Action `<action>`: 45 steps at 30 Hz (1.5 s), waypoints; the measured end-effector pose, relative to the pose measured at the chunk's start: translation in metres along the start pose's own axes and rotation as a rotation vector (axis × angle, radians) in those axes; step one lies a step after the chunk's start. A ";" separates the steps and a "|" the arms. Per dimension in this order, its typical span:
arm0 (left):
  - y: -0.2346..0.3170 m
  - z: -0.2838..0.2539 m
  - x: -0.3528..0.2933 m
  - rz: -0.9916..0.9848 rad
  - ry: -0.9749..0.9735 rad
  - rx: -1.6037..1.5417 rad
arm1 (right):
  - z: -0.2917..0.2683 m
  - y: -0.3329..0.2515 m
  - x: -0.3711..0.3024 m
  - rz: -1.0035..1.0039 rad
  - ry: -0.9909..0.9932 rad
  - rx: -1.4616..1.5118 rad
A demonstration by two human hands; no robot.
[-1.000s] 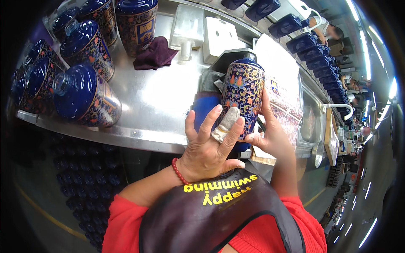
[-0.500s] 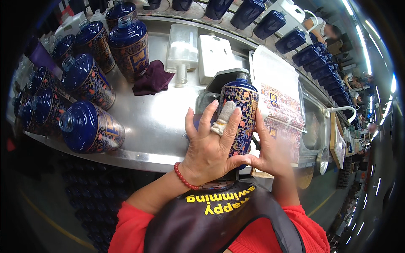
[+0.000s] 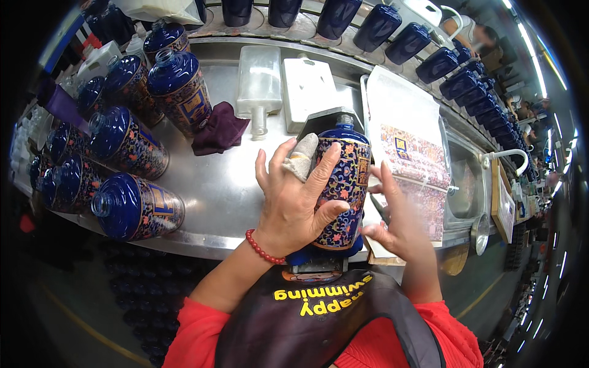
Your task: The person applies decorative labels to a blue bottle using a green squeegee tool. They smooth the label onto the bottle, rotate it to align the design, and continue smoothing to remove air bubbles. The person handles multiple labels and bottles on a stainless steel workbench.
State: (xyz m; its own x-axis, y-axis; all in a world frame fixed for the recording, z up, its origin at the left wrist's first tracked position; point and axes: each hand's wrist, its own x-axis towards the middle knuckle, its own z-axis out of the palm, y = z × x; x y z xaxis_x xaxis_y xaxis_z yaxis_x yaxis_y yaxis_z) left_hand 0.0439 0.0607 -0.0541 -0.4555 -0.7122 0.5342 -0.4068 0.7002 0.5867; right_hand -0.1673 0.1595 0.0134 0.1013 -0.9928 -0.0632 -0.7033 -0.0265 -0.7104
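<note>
A dark blue bottle [image 3: 345, 196] with a colourful flower pattern lies in front of me, its clear glass neck pointing away. It rests on a dark stand [image 3: 314, 122] at the neck end and on something blue at its base. My left hand [image 3: 288, 202] is spread over its left side, forefinger and thumb on the patterned surface. A grey-white cloth cover [image 3: 300, 157] sits on one of that hand's fingers. Just off the bottle's right side, my right hand [image 3: 396, 214] has its fingers apart, slightly blurred. Under and beyond it lie printed flower-pattern sheets [image 3: 420, 159].
Several finished patterned bottles [image 3: 138, 205] stand at the left of the metal bench [image 3: 208, 214]. A purple cloth [image 3: 221, 129], a clear bottle [image 3: 259, 83] and a white block-shaped container [image 3: 308, 86] lie behind. Plain blue bottles [image 3: 374, 27] line the far conveyor. A sink [image 3: 460, 184] is at right.
My right hand has come away from the bottle's right side. My left hand has shifted left and its thumb now lies on the bottle. The bottle appears rolled, with its label panel more toward me.
</note>
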 end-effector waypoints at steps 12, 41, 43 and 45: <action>0.000 0.004 0.007 -0.018 -0.012 -0.012 | -0.001 0.004 0.027 -0.093 0.121 -0.170; 0.055 -0.040 -0.009 0.190 -0.408 0.219 | 0.008 0.030 0.015 -0.169 0.227 -0.138; 0.054 -0.025 -0.016 0.209 -0.309 0.321 | 0.012 0.032 0.013 -0.178 0.243 -0.112; 0.045 -0.016 -0.022 0.228 -0.221 0.308 | 0.014 0.032 0.011 -0.214 0.247 -0.110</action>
State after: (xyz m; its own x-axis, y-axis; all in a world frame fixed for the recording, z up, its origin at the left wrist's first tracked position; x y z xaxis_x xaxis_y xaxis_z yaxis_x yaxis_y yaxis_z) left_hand 0.0483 0.1066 -0.0294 -0.7055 -0.5337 0.4664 -0.4781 0.8441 0.2427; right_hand -0.1786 0.1494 -0.0198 0.0913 -0.9612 0.2603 -0.7572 -0.2368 -0.6088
